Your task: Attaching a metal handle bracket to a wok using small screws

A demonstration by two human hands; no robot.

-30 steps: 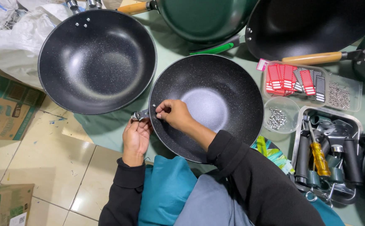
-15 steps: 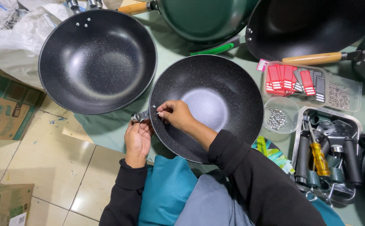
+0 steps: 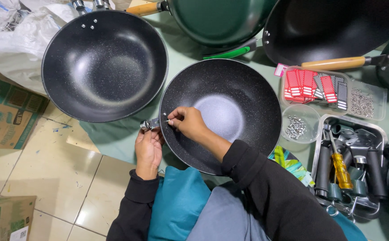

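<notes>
Fingers of the right hand (image 3: 189, 122) pinch a small screw inside the rim of the speckled black wok (image 3: 230, 111), a stiff, probably heavy pan, while the left hand (image 3: 148, 147) grips its metal handle bracket (image 3: 149, 124) just outside the rim.

near pan (image 3: 230, 111): sat on the tabletop (image 3: 185, 51) right in front of the person
bracket (image 3: 149, 124): stuck out at its left rim, between both hands
second pan (image 3: 104, 64): up and left of it, just beside
two more pans: behind, at the far edge
parts trays (image 3: 337, 89): off to the right
screwdriver (image 3: 339, 165): lay in the nearest tray
boxes (image 3: 5, 116): on the floor, far left
</notes>
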